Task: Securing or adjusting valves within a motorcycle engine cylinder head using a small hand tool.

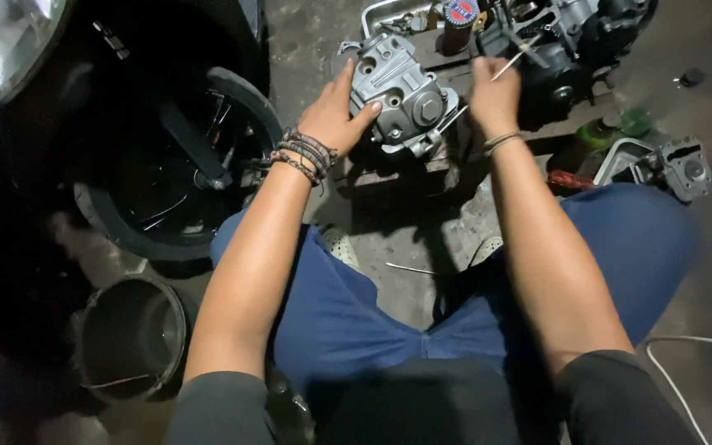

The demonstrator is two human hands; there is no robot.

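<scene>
At nine o'clock a motorcycle wheel (176, 165) with its black tyre fills the dim left side, and at seven o'clock a round dark bucket (132, 336) stands on the concrete floor (405, 247). At one o'clock sits an engine block (554, 41). At twelve o'clock a grey metal cylinder head (401, 91) rests on a wooden block. The left hand (335, 115), beaded bracelets at the wrist, grips its left side with fingers spread. The right hand (494, 99), just beside the casting, pinches a thin rod (514, 59) pointing toward one o'clock.
</scene>
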